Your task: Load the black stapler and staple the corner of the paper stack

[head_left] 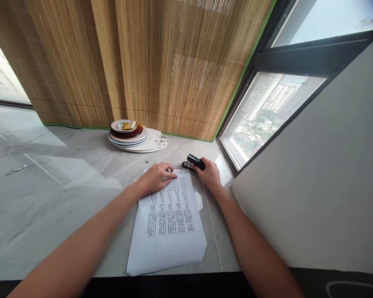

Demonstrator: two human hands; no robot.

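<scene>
Printed sheets of paper (170, 211) lie on the grey tiled surface in front of me, covered in dense rows of text. My left hand (158, 177) rests on their upper left part, fingers stretched out and pointing right. A black stapler (195, 162) is gripped from its right end by my right hand (210, 173). Its jaws face left, just past the top right corner of the sheets. Whether the paper's edge sits between the jaws is too small to tell.
A stack of plates (129, 136) stands at the back by the bamboo blind (143, 62), with a small yellow packet (128, 126) on top. To the right are a window (267, 111) and a white wall (323, 174). A small bit (147, 161) lies beyond the paper.
</scene>
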